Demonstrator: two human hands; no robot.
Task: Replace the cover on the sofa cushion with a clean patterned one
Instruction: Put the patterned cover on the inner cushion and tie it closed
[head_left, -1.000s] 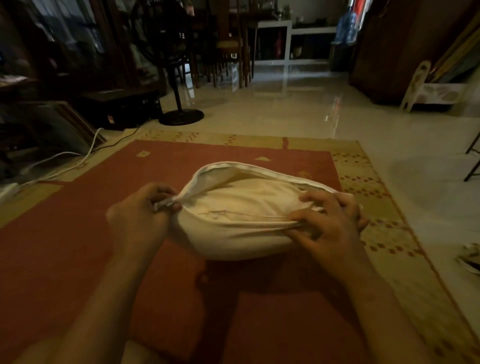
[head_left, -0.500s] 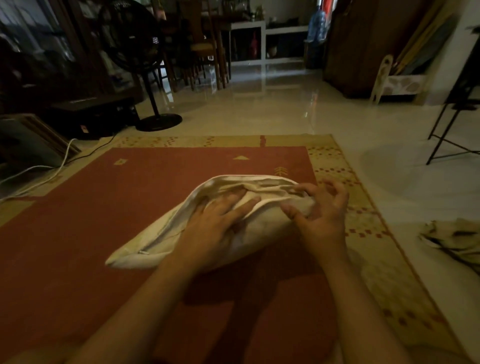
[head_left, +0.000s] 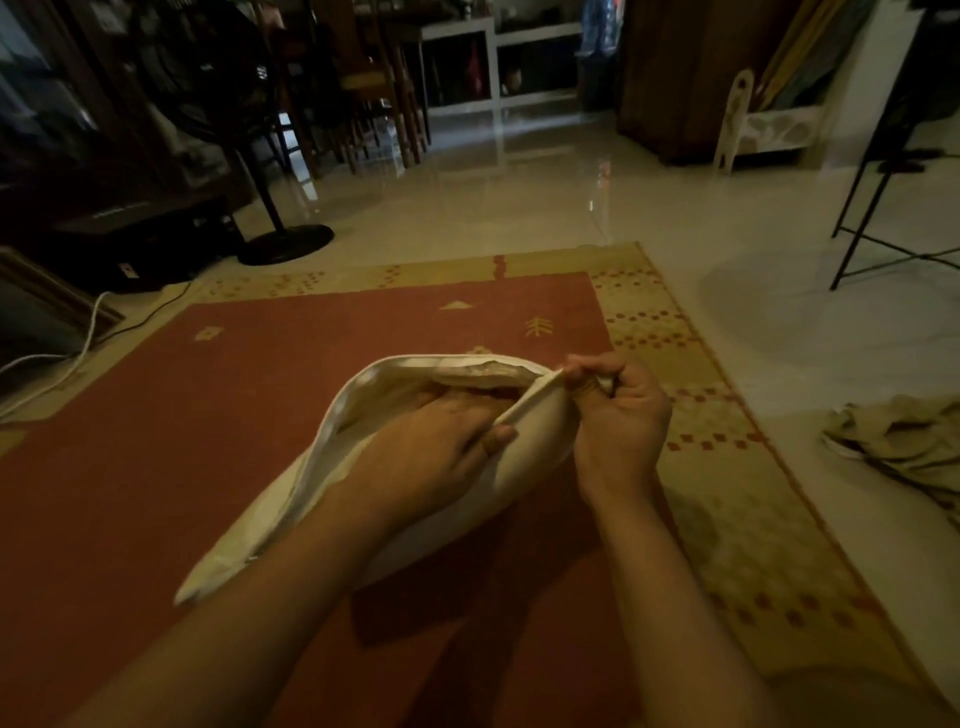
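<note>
A cream cushion cover (head_left: 332, 452) lies on the red rug, its mouth gaping toward me. Inside the mouth shows a pale patch of the cushion (head_left: 478, 372). My left hand (head_left: 431, 447) reaches into the opening, fingers hidden inside against the cushion, thumb resting on the near flap. My right hand (head_left: 618, 415) is closed on the right end of the cover's near edge, pinching it and pulling it taut. A crumpled beige cloth (head_left: 904, 441) lies on the tiled floor to the right; no pattern is discernible on it.
The red rug (head_left: 156, 415) with a yellow patterned border covers the floor under me. A standing fan base (head_left: 285, 244) and white cables (head_left: 67, 358) lie at the left. A black metal stand (head_left: 872, 208) is at the right, chairs and shelves behind.
My left hand let go of the cover's left corner, crossed over the cushion, and slid into the opening. My right hand shifted from pressing the cushion to pinching the cover's edge.
</note>
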